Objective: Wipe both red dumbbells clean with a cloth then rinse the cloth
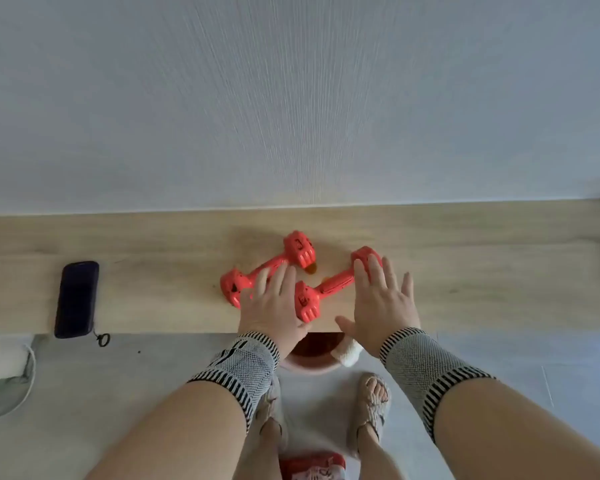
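Two red dumbbells lie side by side on a narrow wooden bench (465,271) set against a pale wall, both angled with their far ends up to the right. The left dumbbell (267,268) and the right dumbbell (329,285) sit close together, a small brownish smear on the bench between them. The left hand (274,306) hovers palm down with fingers spread over the left dumbbell's bar and near end; the right hand (381,299) is likewise flat and spread, its fingers over the right dumbbell's far head. Neither hand grips anything. Below the bench edge, on the floor, stands a pink basin (309,365) with a white cloth (347,353) draped over its rim. A dark phone (77,299) lies on the bench well to the left.
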Motion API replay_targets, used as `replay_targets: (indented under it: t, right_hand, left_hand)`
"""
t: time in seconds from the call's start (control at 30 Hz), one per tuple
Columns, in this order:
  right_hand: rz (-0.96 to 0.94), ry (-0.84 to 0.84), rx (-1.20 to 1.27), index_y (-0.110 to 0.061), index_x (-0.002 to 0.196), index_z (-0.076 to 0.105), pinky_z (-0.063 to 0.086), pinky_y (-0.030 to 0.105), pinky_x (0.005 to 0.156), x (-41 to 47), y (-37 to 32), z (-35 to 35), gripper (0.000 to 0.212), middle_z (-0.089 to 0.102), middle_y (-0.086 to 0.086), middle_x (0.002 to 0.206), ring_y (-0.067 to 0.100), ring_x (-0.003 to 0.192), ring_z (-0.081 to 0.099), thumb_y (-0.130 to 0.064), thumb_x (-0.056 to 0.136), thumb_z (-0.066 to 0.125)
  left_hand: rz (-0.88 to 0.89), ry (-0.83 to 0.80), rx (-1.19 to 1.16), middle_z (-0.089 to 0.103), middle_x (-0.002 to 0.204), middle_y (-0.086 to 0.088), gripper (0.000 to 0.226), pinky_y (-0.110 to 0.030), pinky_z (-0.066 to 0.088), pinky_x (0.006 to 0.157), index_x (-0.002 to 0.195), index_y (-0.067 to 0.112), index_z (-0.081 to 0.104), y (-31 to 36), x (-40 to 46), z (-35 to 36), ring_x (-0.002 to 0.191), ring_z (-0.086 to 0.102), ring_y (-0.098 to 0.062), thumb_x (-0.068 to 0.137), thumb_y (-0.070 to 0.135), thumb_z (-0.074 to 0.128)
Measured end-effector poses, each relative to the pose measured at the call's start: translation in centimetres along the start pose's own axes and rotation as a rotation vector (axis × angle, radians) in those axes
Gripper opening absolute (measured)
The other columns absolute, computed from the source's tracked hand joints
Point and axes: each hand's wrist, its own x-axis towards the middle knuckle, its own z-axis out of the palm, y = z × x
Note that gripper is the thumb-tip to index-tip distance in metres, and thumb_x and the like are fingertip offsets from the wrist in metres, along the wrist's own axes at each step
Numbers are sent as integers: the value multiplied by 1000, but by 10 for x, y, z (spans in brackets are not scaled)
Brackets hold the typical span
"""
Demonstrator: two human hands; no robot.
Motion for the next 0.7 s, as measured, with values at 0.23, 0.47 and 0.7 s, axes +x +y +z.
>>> replay_targets:
  t: [0.23, 0.47, 0.7]
  right_hand:
    - [289, -98, 102, -9, 152, -7, 10, 57, 117, 22, 19, 61, 98, -3, 9, 162, 29, 149, -2, -52, 88, 52]
    - [298, -108, 171, -10, 152, -7, 10, 58, 116, 41, 24, 74, 92, 1, 3, 163, 25, 149, -1, -46, 89, 51]
    - [267, -69, 182, -14, 153, -4, 16, 58, 115, 57, 34, 67, 92, 3, 0, 162, 25, 149, 2, -44, 87, 53]
  left_hand:
    - [33, -109, 70, 12, 163, 9, 102, -41, 28, 111, 155, 23, 4, -1, 23, 55, 147, 14, -19, 82, 51, 69]
    - [16, -37, 23, 39, 151, 15, 75, -40, 30, 106, 149, 31, 27, -7, 38, 67, 143, 24, -14, 86, 45, 65]
    - [-26, -10, 1, 51, 139, 16, 65, -40, 30, 104, 141, 33, 39, 1, 45, 65, 139, 29, -14, 84, 53, 64]
